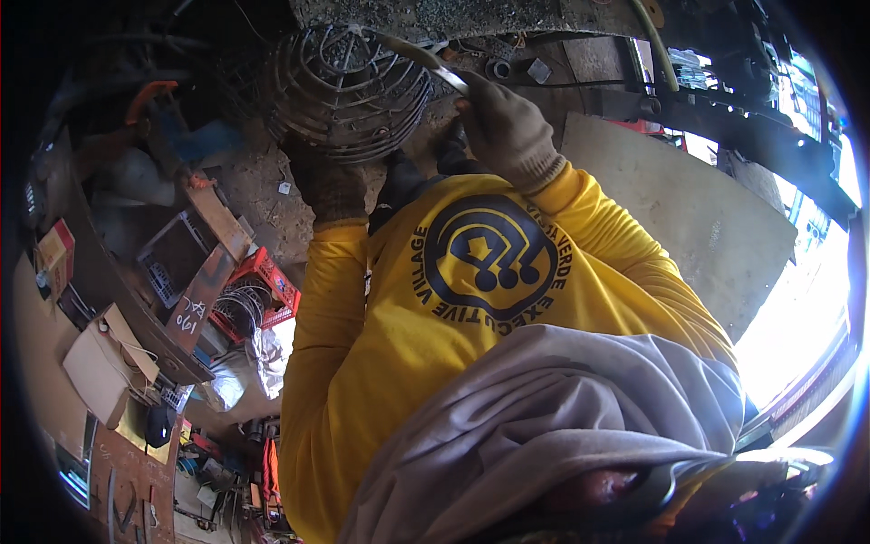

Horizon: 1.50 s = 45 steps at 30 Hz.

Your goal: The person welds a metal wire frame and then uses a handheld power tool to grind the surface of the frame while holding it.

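Note:
A round, domed cage of dark metal rings and spokes (358, 136) is at the top of the head view, by the bench edge. My left hand (328, 186), in a dark work glove, grips its near rim; shade and the cage partly hide the fingers. My right hand (507, 127), in a brown knit glove, is closed round the near end of a long, slim tool (412, 52). That tool has a bright stretch by the glove and slants up and left to the cage's hub. Its exact kind is not clear.
A grit-covered bench (435, 16) runs along the top. At left are a red crate (272, 276) with coiled wire, a cardboard box (107, 363) and an orange-handled tool (149, 95). A large pale sheet (680, 208) leans at right, below a dark metal beam (725, 122).

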Each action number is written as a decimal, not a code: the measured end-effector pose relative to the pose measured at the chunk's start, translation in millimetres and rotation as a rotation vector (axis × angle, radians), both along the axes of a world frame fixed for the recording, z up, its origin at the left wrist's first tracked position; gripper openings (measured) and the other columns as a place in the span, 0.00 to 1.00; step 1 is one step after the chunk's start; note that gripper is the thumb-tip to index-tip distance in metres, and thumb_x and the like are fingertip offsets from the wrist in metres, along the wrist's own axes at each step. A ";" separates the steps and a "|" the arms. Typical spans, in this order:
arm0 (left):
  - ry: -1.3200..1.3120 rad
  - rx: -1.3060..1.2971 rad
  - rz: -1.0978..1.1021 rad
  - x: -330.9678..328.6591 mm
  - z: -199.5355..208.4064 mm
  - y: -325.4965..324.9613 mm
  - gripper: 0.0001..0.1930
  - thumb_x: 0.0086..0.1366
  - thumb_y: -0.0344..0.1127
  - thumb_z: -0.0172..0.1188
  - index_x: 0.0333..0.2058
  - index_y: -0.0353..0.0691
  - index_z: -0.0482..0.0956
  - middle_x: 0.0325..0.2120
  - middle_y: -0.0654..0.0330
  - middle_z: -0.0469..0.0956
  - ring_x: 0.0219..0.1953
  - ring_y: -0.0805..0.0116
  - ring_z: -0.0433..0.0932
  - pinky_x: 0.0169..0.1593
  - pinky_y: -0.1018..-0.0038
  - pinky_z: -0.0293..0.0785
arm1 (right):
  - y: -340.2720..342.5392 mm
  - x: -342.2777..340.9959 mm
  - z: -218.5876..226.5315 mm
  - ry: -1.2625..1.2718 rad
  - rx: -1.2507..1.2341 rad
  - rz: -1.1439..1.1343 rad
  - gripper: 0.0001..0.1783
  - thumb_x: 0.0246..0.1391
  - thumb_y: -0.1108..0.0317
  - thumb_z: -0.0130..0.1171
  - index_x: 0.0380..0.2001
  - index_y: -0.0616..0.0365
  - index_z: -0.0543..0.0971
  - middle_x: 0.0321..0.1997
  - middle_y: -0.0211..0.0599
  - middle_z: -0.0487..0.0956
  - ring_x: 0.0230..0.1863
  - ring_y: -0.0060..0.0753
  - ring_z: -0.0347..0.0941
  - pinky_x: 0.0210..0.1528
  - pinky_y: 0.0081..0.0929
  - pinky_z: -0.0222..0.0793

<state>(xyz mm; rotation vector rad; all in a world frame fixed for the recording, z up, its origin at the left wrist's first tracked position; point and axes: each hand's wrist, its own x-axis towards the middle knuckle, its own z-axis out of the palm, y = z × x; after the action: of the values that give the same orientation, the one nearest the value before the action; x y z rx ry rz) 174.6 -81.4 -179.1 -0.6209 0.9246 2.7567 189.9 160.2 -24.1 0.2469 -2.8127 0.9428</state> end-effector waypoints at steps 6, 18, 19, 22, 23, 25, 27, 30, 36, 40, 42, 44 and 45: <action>0.082 -0.268 -0.169 1.7 0.0 -1.4 0.28 0.76 0.50 0.30 0.69 0.45 0.48 0.70 0.56 0.47 0.70 0.57 0.52 0.72 0.58 0.47 | -0.3 -0.3 -2.9 -0.024 0.060 -0.063 0.21 0.57 0.66 0.57 0.54 0.56 0.72 0.35 0.47 0.81 0.33 0.52 0.80 0.32 0.41 0.76; -0.108 0.025 0.063 -0.8 8.6 2.9 0.25 0.75 0.45 0.38 0.66 0.43 0.55 0.65 0.55 0.59 0.64 0.58 0.62 0.67 0.58 0.62 | 0.9 -0.6 -1.9 -0.101 0.073 -0.098 0.21 0.58 0.64 0.56 0.53 0.58 0.72 0.33 0.46 0.81 0.33 0.52 0.79 0.34 0.42 0.76; -0.104 0.011 0.060 -0.8 7.3 2.6 0.25 0.75 0.46 0.38 0.66 0.44 0.55 0.65 0.55 0.59 0.64 0.58 0.62 0.67 0.58 0.61 | 2.7 -0.2 2.4 -0.084 0.028 -0.093 0.20 0.58 0.64 0.56 0.53 0.57 0.72 0.34 0.47 0.81 0.33 0.53 0.79 0.34 0.42 0.76; -0.063 -0.021 0.034 1.1 1.9 2.0 0.26 0.75 0.47 0.39 0.66 0.44 0.55 0.65 0.55 0.59 0.64 0.57 0.62 0.67 0.58 0.61 | 2.8 -2.5 -6.2 -0.101 0.044 -0.080 0.20 0.58 0.64 0.56 0.53 0.56 0.72 0.34 0.47 0.80 0.33 0.53 0.79 0.34 0.42 0.76; -0.047 -0.052 0.022 3.2 -1.3 0.0 0.26 0.74 0.48 0.39 0.66 0.44 0.55 0.65 0.55 0.59 0.64 0.57 0.62 0.67 0.58 0.61 | 2.4 -4.5 -10.7 -0.138 0.099 -0.060 0.20 0.58 0.64 0.56 0.53 0.56 0.72 0.34 0.47 0.80 0.32 0.54 0.78 0.33 0.42 0.75; 0.049 -0.291 -0.055 5.6 -11.8 -5.2 0.26 0.74 0.49 0.39 0.66 0.45 0.55 0.65 0.56 0.59 0.64 0.57 0.62 0.67 0.57 0.61 | 3.7 -3.4 -3.9 -0.093 0.055 -0.078 0.20 0.58 0.65 0.56 0.53 0.56 0.72 0.34 0.47 0.80 0.33 0.54 0.78 0.33 0.42 0.75; 0.201 -0.740 -0.180 7.5 -20.3 -8.5 0.26 0.74 0.50 0.39 0.66 0.45 0.55 0.65 0.56 0.60 0.64 0.57 0.62 0.67 0.57 0.61 | 2.3 1.1 -3.0 -0.060 0.005 -0.099 0.20 0.58 0.65 0.55 0.53 0.57 0.72 0.34 0.47 0.80 0.33 0.54 0.78 0.33 0.42 0.75; 0.095 -0.332 -0.082 5.8 -13.1 -5.7 0.27 0.74 0.50 0.38 0.67 0.45 0.54 0.66 0.55 0.58 0.65 0.56 0.62 0.67 0.56 0.60 | -2.2 -1.9 -5.8 -0.113 0.051 -0.091 0.16 0.58 0.67 0.57 0.47 0.64 0.74 0.31 0.50 0.78 0.31 0.52 0.78 0.32 0.38 0.73; -0.065 -0.144 0.028 0.7 6.9 3.9 0.28 0.75 0.52 0.35 0.68 0.46 0.52 0.67 0.55 0.56 0.66 0.54 0.59 0.68 0.56 0.57 | -0.5 1.6 3.5 -0.100 -0.038 -0.134 0.18 0.59 0.64 0.54 0.51 0.57 0.72 0.35 0.50 0.80 0.34 0.55 0.78 0.35 0.44 0.75; -0.041 -0.029 -0.010 -6.0 16.5 5.9 0.29 0.75 0.53 0.34 0.68 0.45 0.52 0.68 0.55 0.55 0.67 0.54 0.58 0.70 0.56 0.52 | 0.9 -1.6 0.4 -0.180 0.044 -0.103 0.19 0.59 0.63 0.54 0.52 0.57 0.71 0.37 0.50 0.80 0.36 0.55 0.79 0.37 0.44 0.75; -0.125 -0.067 0.021 -5.8 21.7 8.1 0.29 0.75 0.53 0.33 0.68 0.45 0.52 0.68 0.55 0.55 0.67 0.54 0.58 0.71 0.56 0.51 | 0.7 2.3 0.0 -0.109 -0.016 -0.116 0.19 0.59 0.63 0.53 0.52 0.57 0.71 0.36 0.50 0.80 0.36 0.55 0.79 0.36 0.44 0.75; -0.115 -0.012 0.031 -5.5 21.6 8.3 0.29 0.75 0.53 0.34 0.68 0.45 0.52 0.68 0.54 0.55 0.67 0.54 0.58 0.71 0.56 0.51 | -2.7 0.8 -1.3 -0.055 -0.040 -0.135 0.16 0.59 0.66 0.57 0.48 0.62 0.74 0.29 0.48 0.79 0.31 0.52 0.78 0.33 0.40 0.74; -0.107 0.017 0.038 -6.5 22.0 8.7 0.29 0.74 0.53 0.34 0.68 0.45 0.52 0.68 0.54 0.55 0.67 0.54 0.58 0.70 0.56 0.51 | -2.8 -0.8 0.5 -0.052 -0.038 -0.135 0.16 0.59 0.66 0.57 0.48 0.62 0.74 0.29 0.48 0.79 0.31 0.52 0.78 0.33 0.40 0.74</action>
<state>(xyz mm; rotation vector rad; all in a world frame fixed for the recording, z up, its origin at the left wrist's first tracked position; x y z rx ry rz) 168.1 -72.8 -157.2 -0.7820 0.8737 2.7306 189.1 157.4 -23.6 0.0278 -2.8129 0.9843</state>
